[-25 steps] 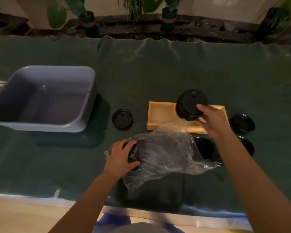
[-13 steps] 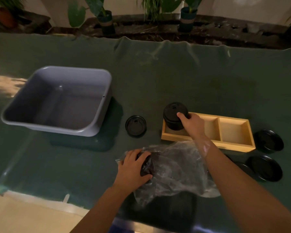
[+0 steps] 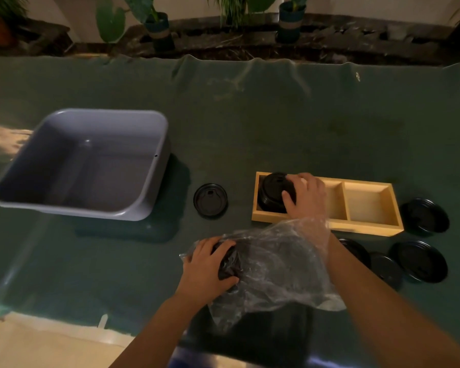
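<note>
A black, glossy lid stack stands in the left compartment of the tray. The right hand holds it, fingers curled over its right side. The left hand wraps round the left end of the bag, just near of the tray, gripping dark lids through the film. The lid stack is probably light, thin-walled and slippery, apt to shear. It is best clasped low round its sides.
</note>
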Available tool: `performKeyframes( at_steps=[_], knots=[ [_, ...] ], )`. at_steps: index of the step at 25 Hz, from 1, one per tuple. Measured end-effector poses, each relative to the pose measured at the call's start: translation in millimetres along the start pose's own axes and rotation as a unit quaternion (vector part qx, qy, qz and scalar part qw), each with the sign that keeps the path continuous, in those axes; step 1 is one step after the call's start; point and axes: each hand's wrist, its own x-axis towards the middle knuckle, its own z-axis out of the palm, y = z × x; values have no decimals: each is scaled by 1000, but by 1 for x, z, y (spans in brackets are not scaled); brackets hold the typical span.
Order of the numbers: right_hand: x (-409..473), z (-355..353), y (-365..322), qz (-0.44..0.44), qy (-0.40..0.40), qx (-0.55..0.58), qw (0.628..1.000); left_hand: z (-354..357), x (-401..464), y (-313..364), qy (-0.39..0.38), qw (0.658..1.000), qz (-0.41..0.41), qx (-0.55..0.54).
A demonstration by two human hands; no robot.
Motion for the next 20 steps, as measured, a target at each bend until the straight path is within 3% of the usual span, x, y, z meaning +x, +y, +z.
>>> performKeyframes(
  at_steps=[1, 3, 7, 8, 9, 11, 13, 15, 16, 17, 18, 20],
  knots=[
    [-1, -1, 1, -44, -26, -33, 998, 0, 1, 0, 0, 1000, -1, 0],
    [-3, -10, 1, -49, -58, -29, 997, -1, 2, -1, -5, 1000, -2, 4],
    [-34, -59, 25, 30, 113, 134, 984, -6, -2, -5, -6, 999, 23, -22],
    [-48, -72, 39, 66, 108, 157, 979, -8, -4, -7, 26, 999, 32, -24],
    [-63, -83, 50, 103, 48, 188, 975, -9, -7, -10, 67, 997, 37, -20],
    [-90, -91, 60, 143, -189, 299, 924, -11, -10, -21, 98, 995, 15, -24],
    [-99, -84, 61, 118, -387, 376, 834, -11, -13, -31, 24, 998, -9, -51],
    [-96, -69, 49, 130, -518, 410, 739, -7, -13, -39, -35, 994, 2, -102],
    [-95, -57, 40, 121, -567, 378, 722, -6, -11, -40, -38, 991, 11, -127],
    [-93, -43, 28, 100, -591, 323, 733, -6, -10, -41, -35, 989, 17, -144],
    [-93, -28, 15, 81, -576, 274, 766, -8, -8, -42, -33, 988, 21, -152],
    [-95, -2, -9, 100, -488, 277, 822, -11, -4, -43, -27, 987, 26, -159]
  ],
)
